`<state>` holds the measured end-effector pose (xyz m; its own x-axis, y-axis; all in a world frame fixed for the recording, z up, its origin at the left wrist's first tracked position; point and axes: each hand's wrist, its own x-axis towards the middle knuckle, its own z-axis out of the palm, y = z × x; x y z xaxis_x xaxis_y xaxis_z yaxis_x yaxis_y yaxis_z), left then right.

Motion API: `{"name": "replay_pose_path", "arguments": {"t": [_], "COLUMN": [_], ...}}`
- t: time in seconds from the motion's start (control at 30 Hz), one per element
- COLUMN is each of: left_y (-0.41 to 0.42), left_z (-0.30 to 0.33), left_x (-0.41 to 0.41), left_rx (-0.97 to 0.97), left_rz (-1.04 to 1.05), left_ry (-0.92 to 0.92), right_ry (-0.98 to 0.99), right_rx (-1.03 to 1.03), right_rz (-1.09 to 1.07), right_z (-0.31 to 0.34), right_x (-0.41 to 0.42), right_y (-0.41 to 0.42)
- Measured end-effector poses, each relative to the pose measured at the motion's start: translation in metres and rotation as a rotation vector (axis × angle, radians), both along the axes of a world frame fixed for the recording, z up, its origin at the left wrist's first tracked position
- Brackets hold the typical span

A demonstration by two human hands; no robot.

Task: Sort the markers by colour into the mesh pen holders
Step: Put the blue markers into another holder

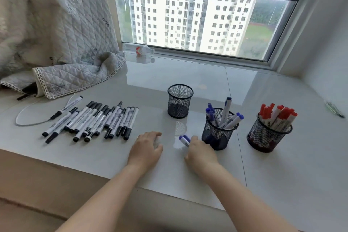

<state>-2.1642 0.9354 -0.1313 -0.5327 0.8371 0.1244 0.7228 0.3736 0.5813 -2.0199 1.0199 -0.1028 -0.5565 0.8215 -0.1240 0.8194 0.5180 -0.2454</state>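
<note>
Three black mesh pen holders stand on the white sill. The left holder (180,100) has nothing in it, the middle holder (218,133) has several blue markers (225,115), and the right holder (268,136) has several red markers (276,116). Many black markers (94,121) lie in a row at the left. My right hand (200,151) is closed around two blue markers (184,139) just left of the middle holder. My left hand (146,149) rests flat on the sill with fingers apart, holding nothing.
A white cable (28,118) loops left of the black markers. A quilted blanket (71,62) hangs over the back left corner. A plastic bottle (140,50) lies by the window frame. The sill's front edge (75,164) runs below my hands.
</note>
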Motion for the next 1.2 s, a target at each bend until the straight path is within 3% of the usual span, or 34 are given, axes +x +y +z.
{"name": "replay_pose_path", "arguments": {"t": [0.1, 0.37, 0.47, 0.53, 0.67, 1.03, 1.2], "left_y": [0.017, 0.079, 0.095, 0.104, 0.114, 0.122, 0.126], "left_z": [0.012, 0.032, 0.026, 0.016, 0.005, 0.010, 0.009], "left_x": [0.019, 0.075, 0.086, 0.091, 0.096, 0.097, 0.097], "left_rx": [0.075, 0.180, 0.193, 0.184, 0.181, 0.174, 0.175], "left_rz": [-0.041, -0.260, -0.281, -0.260, -0.206, -0.222, -0.231], "left_ry": [-0.141, -0.419, -0.596, -0.703, -0.679, -0.532, -0.514], "right_ry": [0.159, 0.978, 1.341, 1.466, 1.477, 1.245, 1.147], "right_rx": [-0.010, -0.012, -0.083, -0.100, -0.209, -0.262, -0.173], "right_rz": [-0.026, -0.203, -0.293, -0.341, -0.389, -0.329, -0.253], "right_z": [0.024, 0.108, 0.115, 0.111, 0.090, 0.038, 0.036], "right_x": [0.017, 0.062, 0.069, 0.068, 0.057, 0.054, 0.058], "right_y": [0.001, 0.058, 0.082, 0.093, 0.104, 0.112, 0.118]}}
